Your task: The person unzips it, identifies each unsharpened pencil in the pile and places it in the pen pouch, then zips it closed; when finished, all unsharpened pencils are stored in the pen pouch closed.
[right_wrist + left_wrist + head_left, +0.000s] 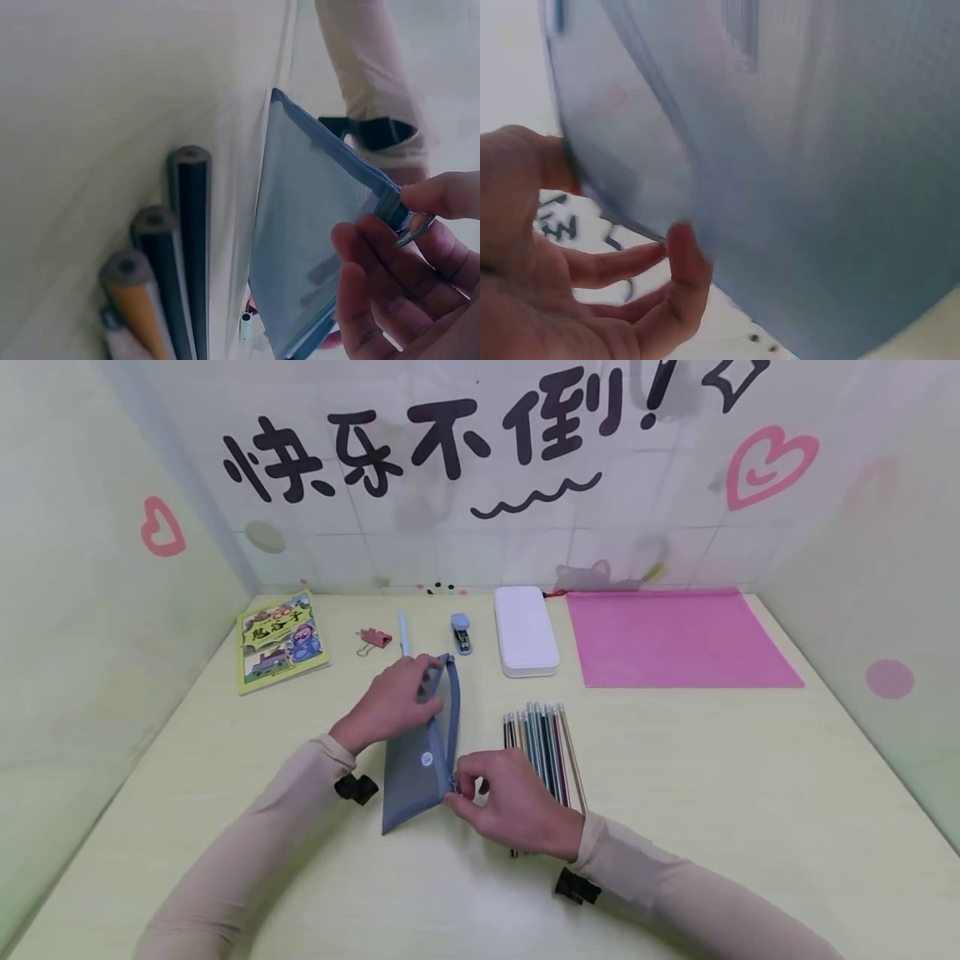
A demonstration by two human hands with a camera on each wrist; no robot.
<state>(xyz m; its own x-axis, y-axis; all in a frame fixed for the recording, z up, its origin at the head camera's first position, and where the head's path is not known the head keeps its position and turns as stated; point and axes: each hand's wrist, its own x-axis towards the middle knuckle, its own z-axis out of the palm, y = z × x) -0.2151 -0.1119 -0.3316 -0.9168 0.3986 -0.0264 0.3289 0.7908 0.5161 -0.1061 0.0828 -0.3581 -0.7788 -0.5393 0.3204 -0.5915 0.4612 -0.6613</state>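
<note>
A blue-grey mesh zipper pouch (411, 781) stands tilted on its edge over the middle of the table. My left hand (396, 703) grips its far upper part, with fingers and thumb on the edge in the left wrist view. At the near upper corner, by the zipper end, my right hand (517, 802) pinches the pouch between thumb and fingers. The right wrist view shows a small pull loop (415, 231) at those fingers. A blue strip (453, 710) along the pouch's top bows away from the mesh. Beside and partly under my right hand lies a row of pencils (542, 735).
Along the back lie a comic-style book (282, 643), a pink binder clip (375, 638), a light-blue stick-like item (404, 633), a blue stapler (461, 633), a white case (527, 631) and a pink sheet-like folder (678, 639). Walls border the table at left, back and right.
</note>
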